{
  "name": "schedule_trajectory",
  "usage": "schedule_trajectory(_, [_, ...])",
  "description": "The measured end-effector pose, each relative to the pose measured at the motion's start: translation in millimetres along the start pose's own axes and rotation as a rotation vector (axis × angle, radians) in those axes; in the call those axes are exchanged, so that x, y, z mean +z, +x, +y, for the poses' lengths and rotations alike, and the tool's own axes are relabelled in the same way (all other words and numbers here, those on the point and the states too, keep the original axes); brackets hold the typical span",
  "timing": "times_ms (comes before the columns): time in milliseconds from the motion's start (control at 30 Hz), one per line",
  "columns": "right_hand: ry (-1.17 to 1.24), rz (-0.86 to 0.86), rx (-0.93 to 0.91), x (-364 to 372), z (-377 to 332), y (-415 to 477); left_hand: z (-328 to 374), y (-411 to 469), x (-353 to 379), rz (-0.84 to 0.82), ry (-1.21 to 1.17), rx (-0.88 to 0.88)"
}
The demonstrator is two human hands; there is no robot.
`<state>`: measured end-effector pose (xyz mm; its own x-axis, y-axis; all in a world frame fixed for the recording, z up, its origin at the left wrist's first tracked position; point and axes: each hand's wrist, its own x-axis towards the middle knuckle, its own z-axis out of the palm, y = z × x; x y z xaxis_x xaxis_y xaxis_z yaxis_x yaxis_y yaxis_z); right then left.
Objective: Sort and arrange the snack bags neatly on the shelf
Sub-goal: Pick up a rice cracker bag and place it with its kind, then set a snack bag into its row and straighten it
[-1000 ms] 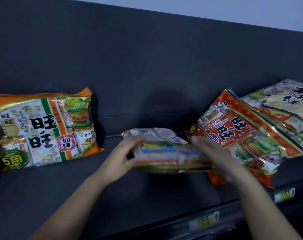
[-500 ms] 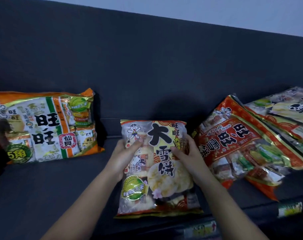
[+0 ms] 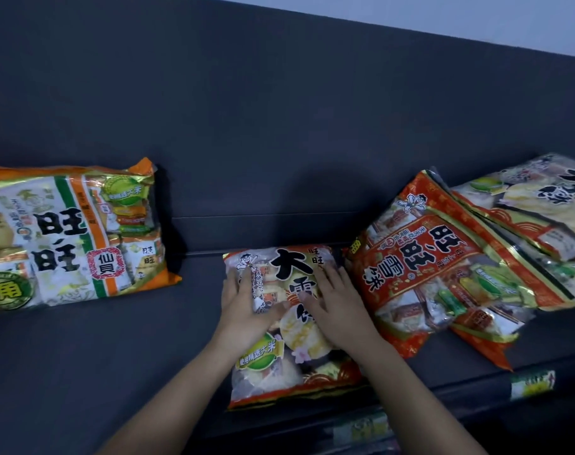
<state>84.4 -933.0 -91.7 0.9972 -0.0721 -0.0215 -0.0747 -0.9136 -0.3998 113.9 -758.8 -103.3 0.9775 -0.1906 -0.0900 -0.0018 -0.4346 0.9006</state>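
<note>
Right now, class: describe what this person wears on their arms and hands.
Nothing worn shows. The left hand and right hand are ungloved, with no rings or watch visible. The left forearm and right forearm are uncovered to the frame's edge, so no sleeve is in view.

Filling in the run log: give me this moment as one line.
left hand: flat on middle snack bag | right hand: flat on same bag | bag: lying face-up on shelf

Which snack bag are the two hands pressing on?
The middle bag, flat under the left hand and right hand; the orange-and-white bag and red bags lie untouched.
</note>
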Motion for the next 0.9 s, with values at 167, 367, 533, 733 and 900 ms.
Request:
schedule_trajectory(167, [0.020,0.015,0.007,-1.1,4.8,5.5,4.1,6.6,5.2,-0.003,0.060,-0.003])
schedule_trajectory(367, [0.185,0.344,-0.092,-9.1,12.7,-32.2,15.1,10.5,9.6,-0.042,0.200,-0.004])
schedule_trajectory(533, [0.484,0.686,-0.012,-13.6,31.3,-79.6,27.1,12.4,28.8,-0.034,0.278,-0.016])
schedule_trajectory(733, [0.738,0.984,0.186,-27.2,51.2,-104.2,55.8,19.5,38.1,-0.016,0.553,0.105])
schedule_trajectory(900, [0.917,0.804,0.368,-52.6,67.6,-94.6,102.4,35.2,75.8,-0.309,0.335,0.252])
